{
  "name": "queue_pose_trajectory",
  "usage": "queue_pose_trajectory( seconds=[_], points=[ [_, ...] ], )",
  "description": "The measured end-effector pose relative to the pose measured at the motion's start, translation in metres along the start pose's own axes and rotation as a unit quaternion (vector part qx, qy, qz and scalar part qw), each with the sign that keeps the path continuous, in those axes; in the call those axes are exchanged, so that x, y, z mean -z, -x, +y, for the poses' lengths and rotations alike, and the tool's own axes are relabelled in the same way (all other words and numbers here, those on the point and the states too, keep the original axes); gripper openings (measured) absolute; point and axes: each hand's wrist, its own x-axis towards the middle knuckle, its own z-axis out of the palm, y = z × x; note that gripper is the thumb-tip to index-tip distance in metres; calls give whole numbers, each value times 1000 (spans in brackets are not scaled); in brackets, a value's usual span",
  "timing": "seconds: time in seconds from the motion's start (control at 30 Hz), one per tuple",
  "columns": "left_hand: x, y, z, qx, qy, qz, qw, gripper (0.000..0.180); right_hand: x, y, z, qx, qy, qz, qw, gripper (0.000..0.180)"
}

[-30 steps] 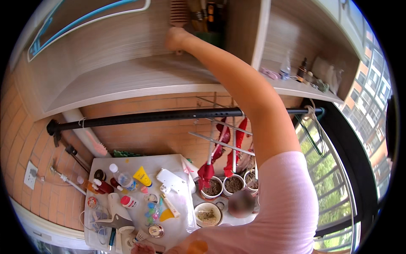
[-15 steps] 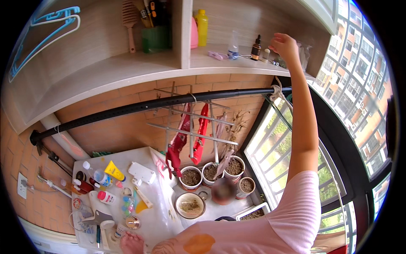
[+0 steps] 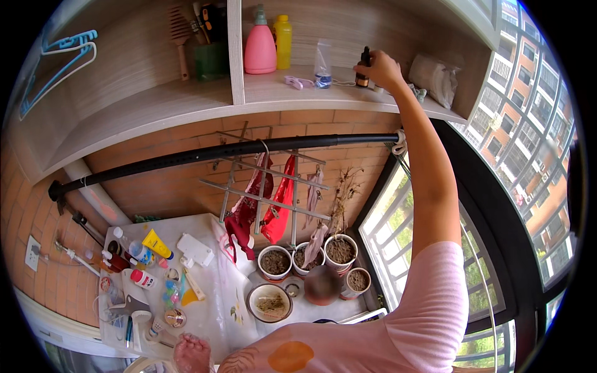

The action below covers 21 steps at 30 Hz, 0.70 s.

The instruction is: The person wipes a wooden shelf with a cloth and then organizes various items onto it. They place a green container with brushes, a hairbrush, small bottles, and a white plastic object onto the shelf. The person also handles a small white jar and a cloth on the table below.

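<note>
My right arm reaches up to the open shelf, where my right hand has its fingers closed around a small dark dropper bottle. The bottle is upright, its base at or close to the shelf board. Left of it stand a clear bottle with a blue lower part, a lilac clip, a pink bottle and a yellow bottle. Low down by the table's near edge, my left hand has curled fingers, with nothing visible in them.
A black rail crosses under the shelf, with red cloths on a hanging rack. Potted soil lies below, beside the window. The white table carries a yellow tube and several bottles. Clear bags lie at the shelf's right end.
My right hand has moved left and down from above the shelf items onto the dropper bottle, taking hold of it. The view has shifted slightly, showing more of the pink bottle.
</note>
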Motion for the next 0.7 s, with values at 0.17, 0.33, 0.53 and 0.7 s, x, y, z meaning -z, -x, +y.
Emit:
queue_pose_trajectory(
  seconds=[0.17, 0.33, 0.53, 0.7],
  points=[
    [2, -4, -8, 9, 12, -5, 1000, 4, 26, -25, 38, -12, -373, 156, 915, 35],
    [-5, -4, -16, -20, 21, -42, 999, 6, 36, 0, 42, -74, -263, 89, 958, 32],
    [-49, -1, -27, 12, -56, -17, 998, 8, 18, 15, 36, -108, -150, -29, 982, 26],
    [-50, 0, -29, 16, -25, 4, 1000, 6, 8, 14, 25, -90, -130, 11, 987, 25]
  ],
)
